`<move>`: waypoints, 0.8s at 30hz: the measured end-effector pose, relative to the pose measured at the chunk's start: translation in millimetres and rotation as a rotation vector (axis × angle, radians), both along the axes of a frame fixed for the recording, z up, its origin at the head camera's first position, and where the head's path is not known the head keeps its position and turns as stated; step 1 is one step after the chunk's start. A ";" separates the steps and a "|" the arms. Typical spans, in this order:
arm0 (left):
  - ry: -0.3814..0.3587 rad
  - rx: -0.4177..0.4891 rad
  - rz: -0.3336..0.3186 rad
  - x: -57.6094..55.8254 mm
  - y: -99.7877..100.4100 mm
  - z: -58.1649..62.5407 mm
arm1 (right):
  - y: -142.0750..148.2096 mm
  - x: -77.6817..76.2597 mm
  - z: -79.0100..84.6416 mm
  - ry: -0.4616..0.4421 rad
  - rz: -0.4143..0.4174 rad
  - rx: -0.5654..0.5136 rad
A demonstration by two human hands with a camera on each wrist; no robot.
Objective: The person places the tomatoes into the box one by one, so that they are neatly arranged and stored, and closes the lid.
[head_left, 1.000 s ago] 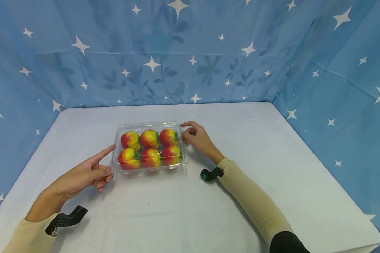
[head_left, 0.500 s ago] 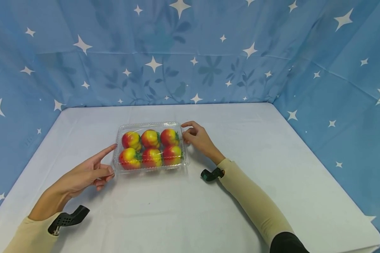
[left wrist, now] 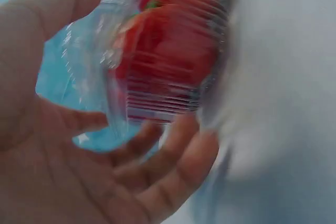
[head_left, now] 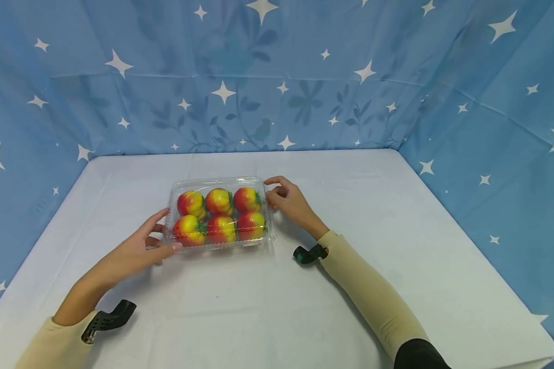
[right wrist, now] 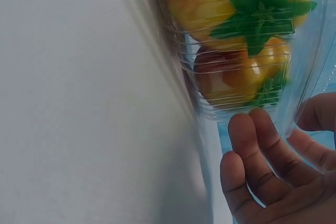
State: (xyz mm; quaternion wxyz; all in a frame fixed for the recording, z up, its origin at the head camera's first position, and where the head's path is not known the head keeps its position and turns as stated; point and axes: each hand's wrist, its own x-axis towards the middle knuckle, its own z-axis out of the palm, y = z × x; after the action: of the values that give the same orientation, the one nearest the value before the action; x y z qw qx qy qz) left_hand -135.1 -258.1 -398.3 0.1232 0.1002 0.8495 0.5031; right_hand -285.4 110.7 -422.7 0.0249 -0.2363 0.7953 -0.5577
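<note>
A clear plastic clamshell box [head_left: 221, 251] lies on the white table with its lid down. Several red-and-yellow fruits [head_left: 219, 202] with green leaves sit inside it in two rows. At the box's left end is my left hand [head_left: 131, 253], fingers spread, with the thumb at the near left corner and the fingertips close along the side. My right hand [head_left: 292, 205] holds the right end, its thumb and index finger about the rim; in the right wrist view the other fingertips [right wrist: 242, 129] meet the ribbed side wall.
A white cloth [head_left: 240, 318] covers the table. Blue star-patterned curtains [head_left: 304, 66] hang behind and along both sides. Each forearm, in a beige sleeve [head_left: 371, 287], carries a black wrist mount [head_left: 309, 254].
The left hand has unfolded from a pointing shape, its thumb moving right to the box's near corner and its fingers spreading along the side. The right hand and the box stay put.
</note>
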 end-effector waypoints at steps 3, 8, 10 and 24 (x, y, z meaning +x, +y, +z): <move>0.120 -0.115 0.053 -0.7 11.3 -3.2 | 1.6 1.9 2.3 0.001 0.011 0.010; 0.247 -0.128 0.091 -0.7 24.8 -8.1 | 3.5 7.5 6.3 -0.022 0.021 0.027; 0.256 -0.111 0.086 -1.0 28.3 -9.4 | 5.4 11.5 7.6 -0.038 0.017 0.034; 0.235 -0.099 0.086 0.9 28.7 -8.3 | 18.8 63.9 11.8 -0.151 0.133 0.063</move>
State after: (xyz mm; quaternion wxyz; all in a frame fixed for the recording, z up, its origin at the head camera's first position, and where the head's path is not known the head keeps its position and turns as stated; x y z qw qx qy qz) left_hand -134.2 -229.3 -406.6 0.0060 0.1159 0.8853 0.4503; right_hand -221.5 129.5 -410.9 0.1288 -0.2450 0.7911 -0.5455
